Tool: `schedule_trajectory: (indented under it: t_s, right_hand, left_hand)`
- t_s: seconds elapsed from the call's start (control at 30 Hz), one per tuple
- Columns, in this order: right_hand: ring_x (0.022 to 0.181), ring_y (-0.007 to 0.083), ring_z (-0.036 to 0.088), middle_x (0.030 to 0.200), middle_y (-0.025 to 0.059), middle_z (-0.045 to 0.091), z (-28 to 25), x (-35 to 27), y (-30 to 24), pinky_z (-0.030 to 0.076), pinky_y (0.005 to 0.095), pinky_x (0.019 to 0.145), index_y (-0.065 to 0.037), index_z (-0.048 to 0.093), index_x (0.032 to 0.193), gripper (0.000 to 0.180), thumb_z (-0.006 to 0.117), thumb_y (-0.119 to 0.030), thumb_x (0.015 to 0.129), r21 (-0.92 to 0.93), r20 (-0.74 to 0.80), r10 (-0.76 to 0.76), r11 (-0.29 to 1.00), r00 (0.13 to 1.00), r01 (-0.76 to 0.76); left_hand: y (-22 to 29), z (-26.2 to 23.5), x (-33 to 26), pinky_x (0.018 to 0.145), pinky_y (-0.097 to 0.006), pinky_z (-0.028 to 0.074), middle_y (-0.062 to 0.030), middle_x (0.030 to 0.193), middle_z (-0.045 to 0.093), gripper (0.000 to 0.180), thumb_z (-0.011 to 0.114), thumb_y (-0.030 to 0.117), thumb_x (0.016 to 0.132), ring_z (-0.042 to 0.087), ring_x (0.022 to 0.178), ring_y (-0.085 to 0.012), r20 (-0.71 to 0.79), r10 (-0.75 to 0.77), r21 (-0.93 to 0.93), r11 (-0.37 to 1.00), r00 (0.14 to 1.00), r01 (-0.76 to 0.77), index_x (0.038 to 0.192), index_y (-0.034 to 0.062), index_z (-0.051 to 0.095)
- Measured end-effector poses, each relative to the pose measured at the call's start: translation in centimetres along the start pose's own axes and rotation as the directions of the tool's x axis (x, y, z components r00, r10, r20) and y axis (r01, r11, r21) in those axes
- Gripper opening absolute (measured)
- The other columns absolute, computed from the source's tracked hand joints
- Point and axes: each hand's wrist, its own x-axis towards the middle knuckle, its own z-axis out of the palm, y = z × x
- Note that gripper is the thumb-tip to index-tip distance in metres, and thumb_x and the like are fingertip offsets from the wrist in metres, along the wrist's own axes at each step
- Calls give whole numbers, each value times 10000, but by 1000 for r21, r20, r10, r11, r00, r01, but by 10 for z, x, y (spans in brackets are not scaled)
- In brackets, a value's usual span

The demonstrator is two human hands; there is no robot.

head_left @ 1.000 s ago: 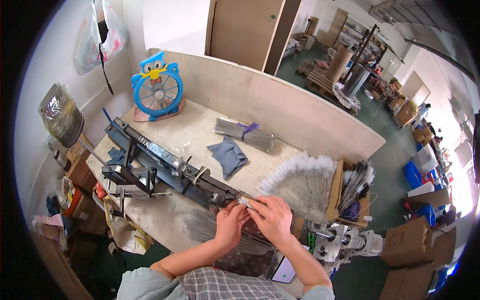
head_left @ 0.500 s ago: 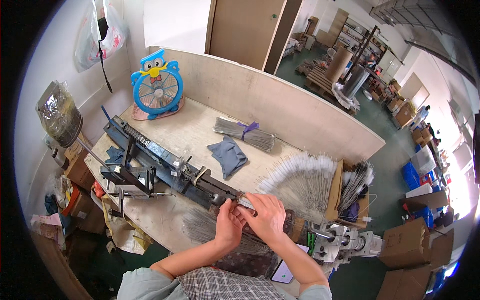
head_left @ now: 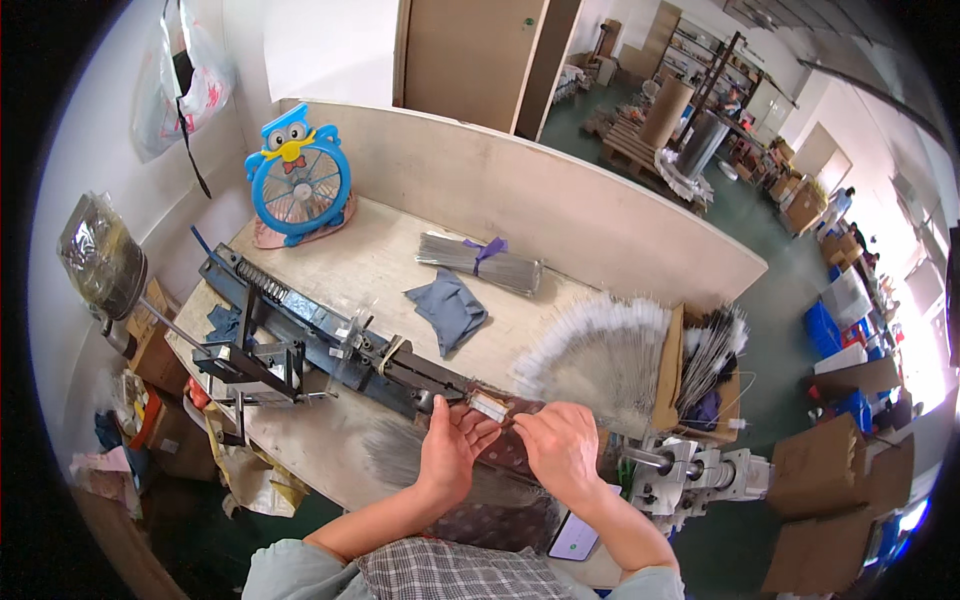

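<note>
My left hand (head_left: 450,452) is held palm up with its fingers loosely spread, beside the near end of a long dark metal bench machine (head_left: 425,376). A small whitish block (head_left: 488,406) sits at that end, just beyond the left fingertips. To its right, my right hand (head_left: 562,448) has thumb and fingers pinched together near the block; whatever is between them is too small to make out. Thin grey wires (head_left: 395,450) lie on the table left of my left hand. Beyond my right hand, thin wires with white bristly tips (head_left: 600,350) are fanned out.
A wire bundle with a purple tie (head_left: 480,263) and a grey cloth (head_left: 448,310) lie farther back. A blue cartoon fan (head_left: 300,190) stands at the far left. A cardboard box (head_left: 668,375) holds more brushes. Metal clamps (head_left: 690,470) and a phone (head_left: 578,530) are at right.
My hands have come apart: the right hand has drawn away to the right with fingers pinched, and the left has opened. The whitish block between them shows more fully. The whole view has shifted slightly.
</note>
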Motion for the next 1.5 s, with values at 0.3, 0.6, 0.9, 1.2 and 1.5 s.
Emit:
schedule_trajectory:
  t_s: [0.3,0.6,0.9,1.2,1.5]
  right_hand:
    - [758,235,610,848,42,653,-27,-26,5,488,352,654,-74,646,895,160,660,-121,742,232,5,110,967,994,-108]
    - [734,286,633,796,94,587,23,-99,25,514,399,606,-72,625,867,93,590,-104,787,56,531,99,987,841,-152]
    - [716,280,632,798,83,579,42,-94,8,508,397,575,-83,612,811,91,614,-173,797,50,533,146,978,834,-203]
    - [728,272,617,790,63,586,8,-89,15,498,389,601,-113,652,860,93,601,-169,806,32,522,228,957,822,-287]
    - [834,259,602,878,70,585,-64,-79,24,487,370,668,-69,607,936,209,575,-78,729,-188,456,261,963,851,-194]
  left_hand:
    - [-6,-15,-6,952,-371,402,-129,1260,502,484,409,393,962,508,1144,-237,-15,-148,280,949,989,147,1274,23,401]
    - [68,-117,-25,732,-292,490,-67,1084,605,351,582,195,880,595,824,-170,-379,243,269,952,893,-145,1197,54,531]
    - [212,-353,-50,517,-194,436,9,785,568,323,720,382,773,518,650,-84,-721,532,244,795,444,-556,877,101,600]
    - [116,-258,-34,726,-287,483,-30,912,612,327,601,362,860,579,782,-139,-715,363,44,876,597,-480,1002,68,576]
    - [31,-73,-15,884,-334,468,-73,949,580,260,576,185,874,588,904,-202,-232,-49,-70,997,971,34,1085,49,511]
